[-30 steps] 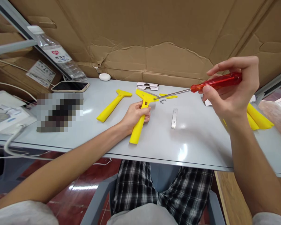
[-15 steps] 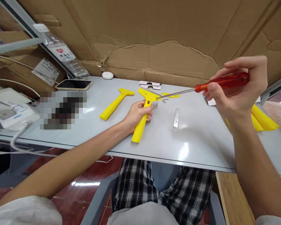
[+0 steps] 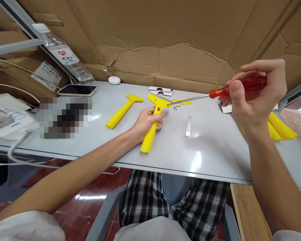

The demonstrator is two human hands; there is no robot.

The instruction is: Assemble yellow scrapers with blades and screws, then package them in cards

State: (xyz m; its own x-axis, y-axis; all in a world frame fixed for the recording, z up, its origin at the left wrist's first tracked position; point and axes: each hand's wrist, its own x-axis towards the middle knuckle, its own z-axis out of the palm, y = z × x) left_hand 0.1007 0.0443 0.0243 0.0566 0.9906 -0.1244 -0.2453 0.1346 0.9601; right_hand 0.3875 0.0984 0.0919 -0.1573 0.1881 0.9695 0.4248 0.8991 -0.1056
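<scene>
My left hand (image 3: 149,122) is closed around the handle of a yellow scraper (image 3: 148,140), just below its wide head. In my right hand (image 3: 259,90) is a screwdriver (image 3: 248,86) with a clear red handle. Its long shaft slants down to the left, and the tip meets the right side of the scraper's head at a screw spot. Small dark screws (image 3: 176,107) lie beside the head, near a flat yellow piece (image 3: 182,101). A thin metal blade strip (image 3: 189,126) rests on the table to the right. Another yellow scraper (image 3: 122,112) lies to the left.
More yellow handles (image 3: 282,129) lie behind my right wrist. Small white card boxes (image 3: 160,91) sit at the back against a cardboard wall (image 3: 190,63). On the left are a phone (image 3: 77,89), a water bottle (image 3: 65,55), cables and a blurred-out patch.
My right thumb has lifted and shifted along the screwdriver handle, with the tip still on the scraper head. My left hand keeps its hold; the view has shifted slightly.
</scene>
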